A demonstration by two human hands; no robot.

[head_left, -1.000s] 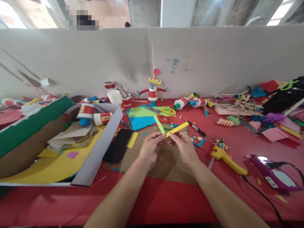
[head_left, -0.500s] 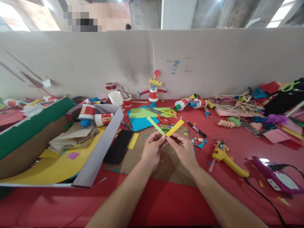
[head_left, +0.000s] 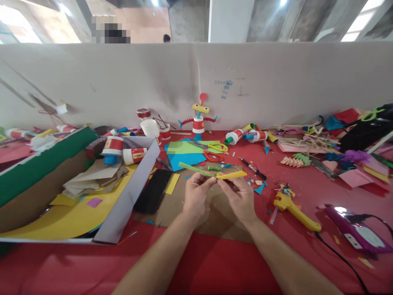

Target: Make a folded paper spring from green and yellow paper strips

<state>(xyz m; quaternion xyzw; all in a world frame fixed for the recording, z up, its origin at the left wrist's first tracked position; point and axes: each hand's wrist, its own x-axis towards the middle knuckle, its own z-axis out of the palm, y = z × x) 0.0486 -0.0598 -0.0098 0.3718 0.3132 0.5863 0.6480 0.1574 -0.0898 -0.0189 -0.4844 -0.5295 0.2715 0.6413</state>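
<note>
My left hand [head_left: 198,190] pinches the near end of a light green paper strip [head_left: 192,168], which points out to the left. Between the fingers of my right hand [head_left: 239,194] is a yellow paper strip [head_left: 233,175] slanting to the right. The two strips meet at my fingertips; whether they are glued there I cannot tell. Just beyond them a green folded paper spring [head_left: 214,168] lies on the brown cardboard sheet [head_left: 175,207]. A black phone [head_left: 153,190] rests left of my hands, partly over a small yellow paper piece [head_left: 172,184].
A box [head_left: 123,209] with paper and cup figures stands left. Behind are yellow-handled scissors [head_left: 217,146], blue paper [head_left: 181,159] and a standing cup robot [head_left: 198,123]. To the right lie a pen [head_left: 253,169], a yellow glue gun [head_left: 296,213] with its cord, and a purple power device [head_left: 357,229].
Both strips have tilted from a steep V to nearly flat, their outer ends lowered and spread apart. My hands stay in about the same place, still pinching.
</note>
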